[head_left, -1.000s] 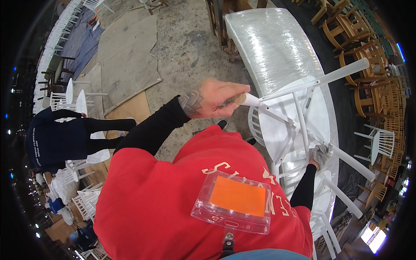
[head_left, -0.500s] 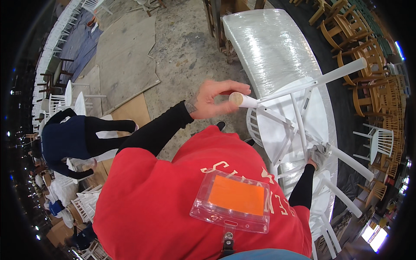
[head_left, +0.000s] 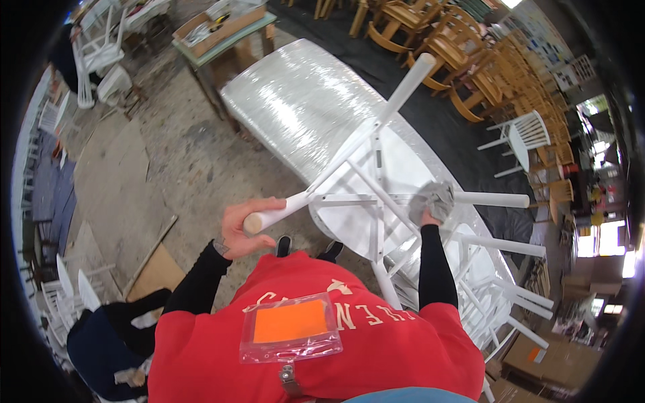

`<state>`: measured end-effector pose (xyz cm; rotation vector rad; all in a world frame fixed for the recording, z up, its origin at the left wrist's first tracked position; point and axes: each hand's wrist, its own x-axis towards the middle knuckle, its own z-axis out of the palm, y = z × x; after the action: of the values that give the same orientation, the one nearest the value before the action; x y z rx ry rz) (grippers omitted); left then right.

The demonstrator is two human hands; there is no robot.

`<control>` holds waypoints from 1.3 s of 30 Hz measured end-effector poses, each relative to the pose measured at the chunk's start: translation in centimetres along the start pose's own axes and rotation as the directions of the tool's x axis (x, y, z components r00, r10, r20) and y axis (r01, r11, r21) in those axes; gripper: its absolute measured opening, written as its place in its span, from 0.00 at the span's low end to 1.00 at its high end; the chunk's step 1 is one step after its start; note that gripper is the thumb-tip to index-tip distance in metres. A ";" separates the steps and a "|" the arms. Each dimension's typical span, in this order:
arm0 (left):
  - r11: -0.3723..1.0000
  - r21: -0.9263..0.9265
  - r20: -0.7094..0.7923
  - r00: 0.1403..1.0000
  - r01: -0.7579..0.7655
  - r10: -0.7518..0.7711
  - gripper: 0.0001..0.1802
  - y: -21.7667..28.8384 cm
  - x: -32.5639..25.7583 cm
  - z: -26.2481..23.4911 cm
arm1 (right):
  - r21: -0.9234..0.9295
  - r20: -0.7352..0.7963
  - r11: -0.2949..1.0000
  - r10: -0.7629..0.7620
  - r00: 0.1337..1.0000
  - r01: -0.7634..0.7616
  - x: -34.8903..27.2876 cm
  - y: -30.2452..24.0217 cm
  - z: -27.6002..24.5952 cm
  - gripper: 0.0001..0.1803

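A white chair (head_left: 342,225) lies upside down with its legs up, its seat on a long plastic-wrapped table (head_left: 302,87). My left hand (head_left: 236,227) is loosely round the end of the nearest white chair leg (head_left: 285,210), fingers above it and thumb below. The leg's bare wooden end faces me. My right hand (head_left: 430,216) is closed on a crumpled grey cloth (head_left: 437,197), pressed at the base of the right-hand leg (head_left: 494,199), beside the braces under the seat. The cloth hides most of those fingers.
More upturned white chairs (head_left: 480,295) crowd the table's near right end. Rows of brown wooden chairs (head_left: 470,80) stand beyond it. A small green table (head_left: 225,47) with a cardboard box is at the far left. A person in dark clothes (head_left: 111,342) bends at my lower left.
My view has swung to the right, shifting the chair and table leftward in the picture. My left hand stays at the leg end; the cloth in my right hand remains near the right-hand leg's base.
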<state>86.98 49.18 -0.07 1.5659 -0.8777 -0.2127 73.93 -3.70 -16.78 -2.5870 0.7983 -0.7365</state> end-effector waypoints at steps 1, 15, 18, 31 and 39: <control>0.998 -0.054 -0.020 1.000 0.022 -0.023 0.16 -0.5 0.5 1.2 | 0.235 -0.098 0.966 -0.091 0.991 0.112 1.3 -2.3 0.8 0.33; 0.959 -0.273 -0.205 0.969 0.081 -0.140 0.10 -2.5 1.3 4.0 | 0.661 0.006 0.749 0.037 0.999 -0.032 20.2 -22.9 12.3 0.27; 0.946 -0.322 -0.159 0.983 0.036 -0.091 0.11 -3.1 2.5 4.1 | 0.462 0.084 0.874 0.123 0.989 -0.148 19.6 -15.3 14.9 0.32; 0.950 -0.296 -0.184 0.970 0.100 -0.160 0.12 -2.0 3.0 4.3 | 0.152 -0.323 0.866 -0.411 0.852 0.476 22.1 -16.3 14.8 0.28; 0.959 -0.271 -0.231 0.962 0.080 -0.145 0.14 -2.5 2.5 4.3 | 0.432 -0.113 0.894 -0.076 0.991 0.118 19.7 -19.9 14.4 0.16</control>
<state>87.14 44.16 -2.43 1.3629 -0.5401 -0.1994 104.44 2.43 -12.07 -2.2071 0.4607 -0.9502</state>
